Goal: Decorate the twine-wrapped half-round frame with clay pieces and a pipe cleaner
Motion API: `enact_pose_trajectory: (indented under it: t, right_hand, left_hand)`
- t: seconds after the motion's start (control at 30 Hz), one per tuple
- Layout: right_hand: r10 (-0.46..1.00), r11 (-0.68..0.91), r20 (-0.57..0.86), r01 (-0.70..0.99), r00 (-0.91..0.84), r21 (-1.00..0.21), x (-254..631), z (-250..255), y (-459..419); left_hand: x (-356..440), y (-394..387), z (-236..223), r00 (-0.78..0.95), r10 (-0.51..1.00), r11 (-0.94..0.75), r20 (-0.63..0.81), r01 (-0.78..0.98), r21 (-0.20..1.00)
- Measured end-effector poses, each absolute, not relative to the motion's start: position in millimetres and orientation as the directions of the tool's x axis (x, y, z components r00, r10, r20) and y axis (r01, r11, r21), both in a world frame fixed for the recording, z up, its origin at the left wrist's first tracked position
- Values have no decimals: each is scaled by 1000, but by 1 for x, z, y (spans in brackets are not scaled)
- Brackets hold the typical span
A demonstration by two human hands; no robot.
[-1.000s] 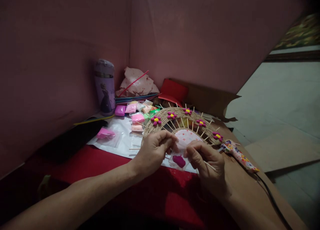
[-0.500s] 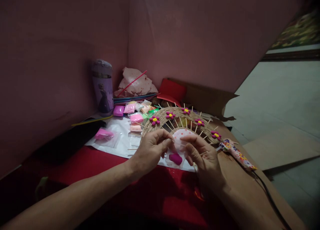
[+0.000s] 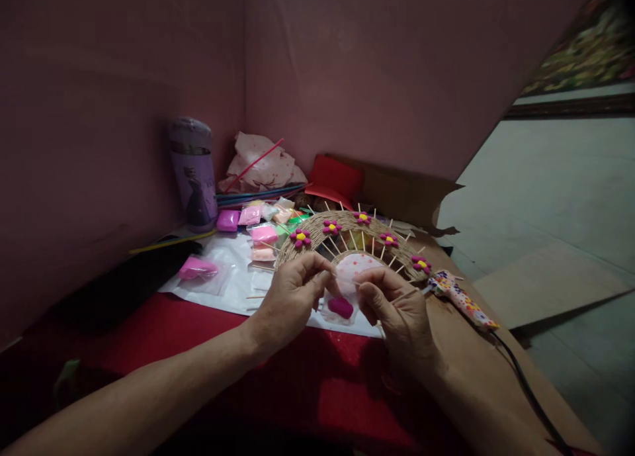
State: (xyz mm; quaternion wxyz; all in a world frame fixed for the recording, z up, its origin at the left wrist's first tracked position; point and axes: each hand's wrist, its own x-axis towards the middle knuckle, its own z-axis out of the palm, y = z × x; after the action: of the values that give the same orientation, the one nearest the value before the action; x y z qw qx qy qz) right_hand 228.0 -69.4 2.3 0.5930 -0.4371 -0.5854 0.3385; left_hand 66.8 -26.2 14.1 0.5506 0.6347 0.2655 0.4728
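My left hand (image 3: 292, 297) is closed, thumb and index finger pinching the upper edge of a small clear plastic bag (image 3: 325, 312). My right hand (image 3: 401, 310) also pinches that upper edge, its fingertips a short gap from the left ones. Inside the bag shows a lump of magenta clay (image 3: 340, 307). Just beyond my hands is a ring of woven twine (image 3: 317, 228) with thin sticks poking out, decorated with several magenta clay flowers (image 3: 332, 227) with yellow centres. A pink dotted fabric disc (image 3: 360, 264) forms its middle; my hands hide its near part.
Packets of coloured clay (image 3: 264, 234) and an opened pink one (image 3: 198, 267) lie on a white sheet (image 3: 238, 304) at left. A purple tumbler (image 3: 193, 178) stands behind. A flower-patterned glue gun (image 3: 464, 300) with a black cord rests on cardboard at right. Pink walls enclose the back.
The thumb and index finger of my right hand have closed together at the bag's edge. The view has shifted slightly to the right; the objects on the table keep their places.
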Motion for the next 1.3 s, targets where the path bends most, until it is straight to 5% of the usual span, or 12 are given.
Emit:
enact_pose_trajectory:
  t: [0.27, 0.7, 0.83, 1.0, 1.3]
  right_hand:
    - [910, 407, 415, 188, 1, -894, 229, 4, -69]
    - [897, 402, 428, 201, 106, -893, 226, 7, -75]
    - [885, 414, 449, 237, 121, -879, 225, 5, -73]
    - [871, 448, 485, 270, 83, -852, 225, 2, -72]
    - [807, 529, 589, 488, -39, -694, 229, -6, -76]
  left_hand:
    - [66, -27, 22, 387, 889, -157, 243, -239, 958]
    - [68, -27, 18, 469, 849, -128, 245, -268, 955]
    - [67, -29, 15, 407, 841, -338, 357, -121, 933]
    - [65, -33, 13, 363, 604, -776, 710, 65, 627]
    - [66, -30, 11, 407, 535, -840, 740, 167, 516]
